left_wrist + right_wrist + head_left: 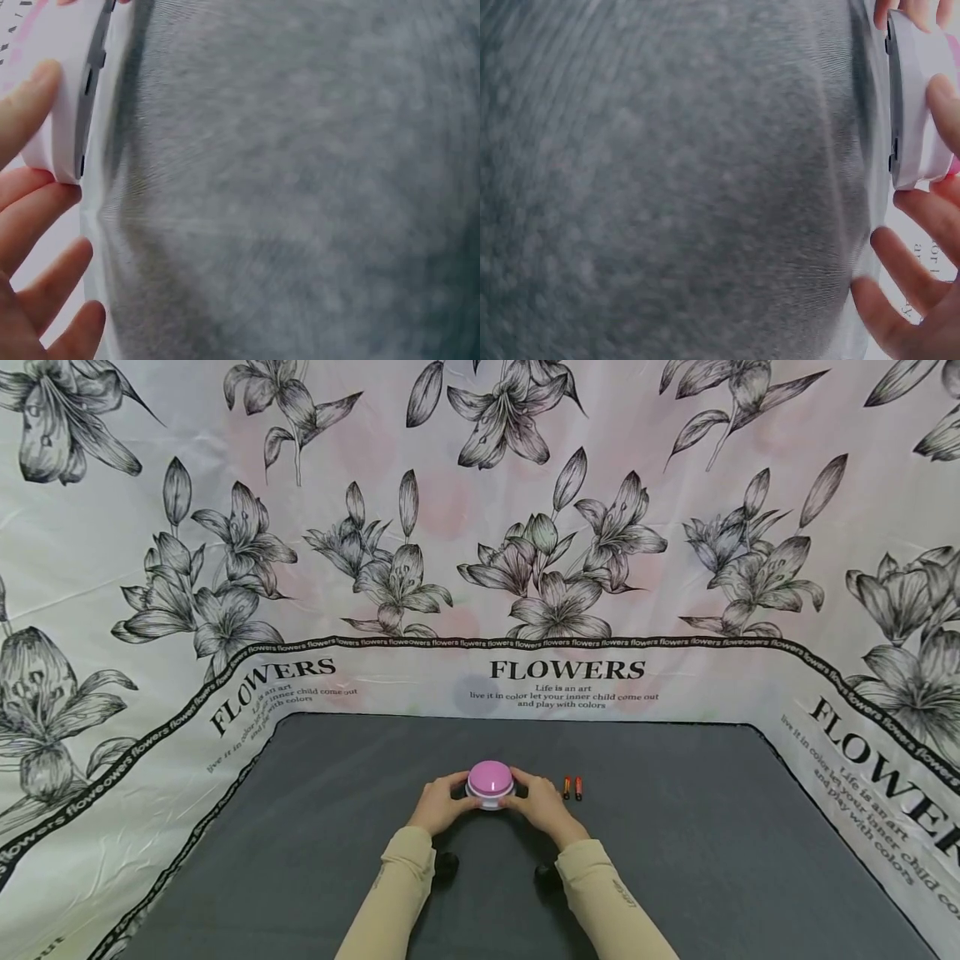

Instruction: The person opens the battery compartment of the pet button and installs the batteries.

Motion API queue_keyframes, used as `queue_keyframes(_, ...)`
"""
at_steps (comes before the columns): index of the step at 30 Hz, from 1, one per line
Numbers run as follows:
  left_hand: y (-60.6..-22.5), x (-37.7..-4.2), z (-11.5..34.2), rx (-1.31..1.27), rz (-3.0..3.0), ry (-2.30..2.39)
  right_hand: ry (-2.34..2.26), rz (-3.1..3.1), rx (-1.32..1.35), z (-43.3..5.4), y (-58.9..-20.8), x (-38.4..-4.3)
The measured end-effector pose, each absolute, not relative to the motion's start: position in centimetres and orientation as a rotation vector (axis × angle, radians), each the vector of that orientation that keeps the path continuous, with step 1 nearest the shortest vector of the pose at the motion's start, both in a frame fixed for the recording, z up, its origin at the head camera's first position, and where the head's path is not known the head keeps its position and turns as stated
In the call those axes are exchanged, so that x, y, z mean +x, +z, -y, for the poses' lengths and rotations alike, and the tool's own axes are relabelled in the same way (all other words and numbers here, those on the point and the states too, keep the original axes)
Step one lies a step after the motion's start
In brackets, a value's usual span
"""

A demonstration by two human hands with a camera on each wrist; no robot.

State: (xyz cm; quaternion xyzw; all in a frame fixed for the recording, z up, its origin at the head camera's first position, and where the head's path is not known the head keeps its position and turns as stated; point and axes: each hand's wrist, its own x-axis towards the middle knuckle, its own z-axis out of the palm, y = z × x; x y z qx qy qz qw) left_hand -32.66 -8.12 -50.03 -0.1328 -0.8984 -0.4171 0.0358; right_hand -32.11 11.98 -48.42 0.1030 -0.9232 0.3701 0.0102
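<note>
A round white device with a pink domed top stands in front of me on the grey cloth, between my two hands. My left hand grips its left side between thumb and fingers. On the opposite side my right hand holds it the same way. In the left wrist view the white body shows small dark marks and a pink band, with dark bumps along its underside. Similar dark bumps show on the device in the right wrist view. The lower fingers of both hands are spread off it.
Two small orange-and-black batteries stand or lie side by side, right of my right hand; which one, I cannot tell. Grey cloth covers the work surface. A floral white cloth border with printed words runs behind and along both sides.
</note>
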Motion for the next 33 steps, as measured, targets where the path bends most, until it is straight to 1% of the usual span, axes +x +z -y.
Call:
queue_keyframes(4, -49.5, -32.5, 8.3, -0.375, 2.703, -1.328, 1.297, 2.805, 0.356, -12.3, -47.8, -31.9)
queue_keyframes(10, -48.8, -32.3, 8.4, -0.374, 2.667, -1.369, 1.386, 2.736, 0.371, -12.5, -46.7, -31.7)
queue_keyframes(17, -48.3, -31.3, 8.5, -0.367, 2.641, -1.557, 1.519, 2.652, 0.463, -12.8, -47.0, -31.5)
queue_keyframes(21, -48.7, -31.1, 8.3, -0.335, 2.612, -1.624, 1.554, 2.62, 0.48, -12.6, -47.0, -31.1)
queue_keyframes(27, -48.9, -30.3, 7.9, -0.251, 2.573, -1.713, 1.59, 2.617, 0.43, -12.4, -46.9, -30.6)
queue_keyframes(30, -48.9, -30.1, 7.7, -0.22, 2.537, -1.776, 1.602, 2.633, 0.364, -12.5, -46.9, -30.5)
queue_keyframes(33, -49.0, -30.0, 7.4, -0.259, 2.499, -1.801, 1.634, 2.648, 0.287, -12.5, -46.9, -30.4)
